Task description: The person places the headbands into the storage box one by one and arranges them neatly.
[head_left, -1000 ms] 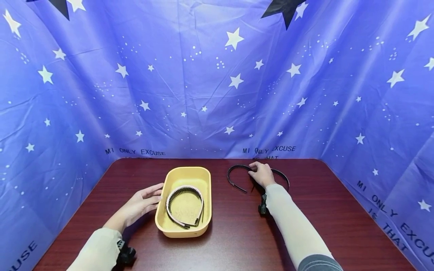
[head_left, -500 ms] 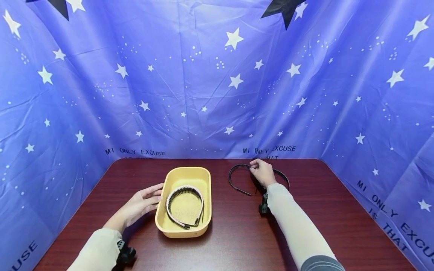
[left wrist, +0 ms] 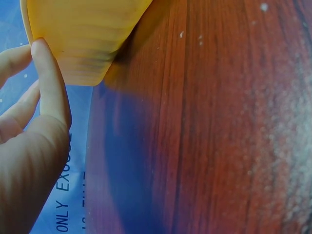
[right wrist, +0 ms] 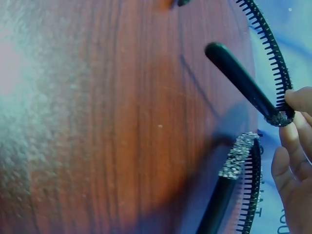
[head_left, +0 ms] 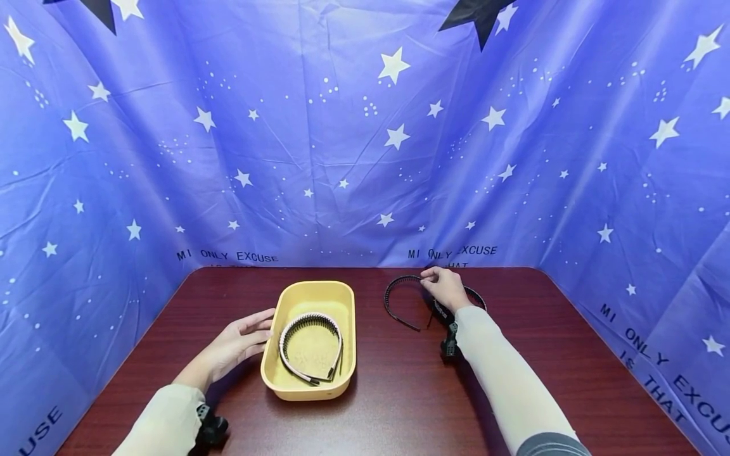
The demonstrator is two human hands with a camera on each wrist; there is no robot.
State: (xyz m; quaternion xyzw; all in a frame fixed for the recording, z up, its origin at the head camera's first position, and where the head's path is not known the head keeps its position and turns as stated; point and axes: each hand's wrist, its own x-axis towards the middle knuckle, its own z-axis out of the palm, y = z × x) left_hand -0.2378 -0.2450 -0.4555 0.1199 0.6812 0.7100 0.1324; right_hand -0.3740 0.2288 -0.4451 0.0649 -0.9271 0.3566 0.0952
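My right hand (head_left: 445, 288) pinches a black toothed headband (head_left: 393, 294) between thumb and fingers at the back right of the table. Its dark smooth end (right wrist: 236, 80) points toward the camera in the right wrist view. Beside and partly behind that hand is a second black headband (head_left: 476, 297), with a glittery band (right wrist: 236, 156) near its end. My left hand (head_left: 234, 345) touches the left rim of a yellow plastic basin (head_left: 349, 316), its fingers fairly straight. Inside the basin lies a pale-and-black toothed headband (head_left: 283, 354) with dark tips.
The dark red wood-grain table (head_left: 393, 392) carries the basin left of centre. Its back edge meets a blue star-printed curtain (head_left: 342, 126) that also hangs along both sides. A small black camera (head_left: 213, 427) is strapped at my left wrist.
My right hand and forearm have shifted slightly right, and the pinched headband has turned a little with its free end nearer. The left hand and basin have stayed still.
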